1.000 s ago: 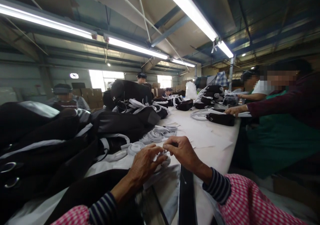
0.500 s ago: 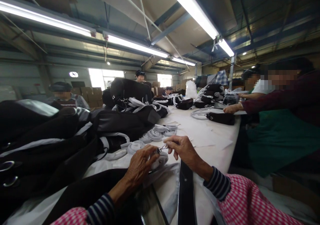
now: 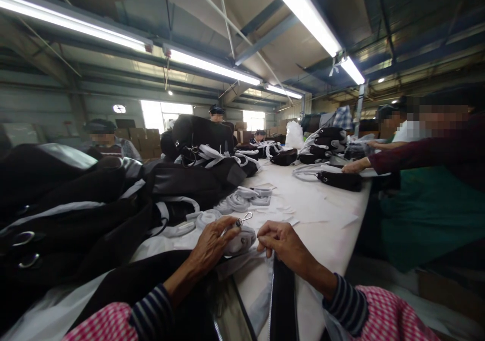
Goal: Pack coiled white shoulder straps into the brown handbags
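My left hand [image 3: 216, 242] is closed on a strap with a small metal snap hook [image 3: 246, 218], which sticks up past the fingertips. Just below and beside those fingers lies a wrapped strap coil [image 3: 239, 242] in whitish covering. To its right, my right hand [image 3: 278, 241] is apart from the hook, thumb and fingers pinched together; whatever they hold, if anything, is hidden. Under both hands lies black bag material with a long zipper [image 3: 270, 300] running toward me.
Black bags [image 3: 189, 179] are piled on the left, some with metal rings. More wrapped coils [image 3: 242, 198] and paper scraps lie on the white table [image 3: 322, 220]. At the right, a co-worker's hand [image 3: 356, 166] touches a black bag [image 3: 341, 180]. Other people stand farther back.
My right hand has let go of the snap hook and moved down and slightly right. The hook now stands free above my left fingers. The view has shifted a little.
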Available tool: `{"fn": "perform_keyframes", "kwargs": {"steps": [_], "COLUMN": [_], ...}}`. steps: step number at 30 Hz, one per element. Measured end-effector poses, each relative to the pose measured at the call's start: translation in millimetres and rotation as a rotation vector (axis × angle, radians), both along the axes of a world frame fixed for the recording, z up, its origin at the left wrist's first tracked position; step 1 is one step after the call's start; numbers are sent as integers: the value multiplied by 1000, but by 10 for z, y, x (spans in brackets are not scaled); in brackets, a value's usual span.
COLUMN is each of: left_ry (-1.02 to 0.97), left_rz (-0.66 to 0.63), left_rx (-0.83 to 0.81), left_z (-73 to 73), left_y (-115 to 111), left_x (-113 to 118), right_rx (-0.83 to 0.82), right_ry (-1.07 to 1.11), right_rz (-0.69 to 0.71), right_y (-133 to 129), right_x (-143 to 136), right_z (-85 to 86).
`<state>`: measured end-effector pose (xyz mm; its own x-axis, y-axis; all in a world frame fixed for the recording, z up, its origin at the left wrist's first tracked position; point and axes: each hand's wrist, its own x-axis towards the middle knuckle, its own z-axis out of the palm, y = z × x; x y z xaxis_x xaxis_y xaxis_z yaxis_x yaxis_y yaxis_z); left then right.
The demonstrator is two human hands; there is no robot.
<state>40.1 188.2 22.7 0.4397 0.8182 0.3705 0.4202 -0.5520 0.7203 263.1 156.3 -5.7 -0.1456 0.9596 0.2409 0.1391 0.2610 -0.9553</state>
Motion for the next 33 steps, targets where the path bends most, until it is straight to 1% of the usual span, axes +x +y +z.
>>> {"fn": "perform_keyframes", "kwargs": {"steps": [5, 8, 13, 19, 25, 28, 31, 33], "left_ry": [-20, -24, -15, 33, 140, 241, 326, 358], "left_rz": [-12, -33, -65, -96, -71, -19, 83, 110], "left_rx": [-8, -15, -7, 27, 80, 111, 148, 153], "left_z": [-18, -35, -39, -19, 1, 41, 60, 54], "left_y": [2, 13, 8, -41, -59, -69, -69, -66], "left_x": [-6, -5, -14, -33, -60, -72, -70, -61], "right_rx": [1, 1, 40, 105, -25, 14, 33, 29], "right_ry": [-46, -65, -86, 39, 89, 73, 68, 58], "right_rz": [-22, -26, -13, 86, 176, 187, 160, 140], "right_y": [37, 33, 52, 100, 91, 123, 139, 126], "right_x": [-8, -22, -102, -256, -303, -311, -325, -341], "right_z": [-75, -74, -3, 123, 229, 236, 240, 257]}}
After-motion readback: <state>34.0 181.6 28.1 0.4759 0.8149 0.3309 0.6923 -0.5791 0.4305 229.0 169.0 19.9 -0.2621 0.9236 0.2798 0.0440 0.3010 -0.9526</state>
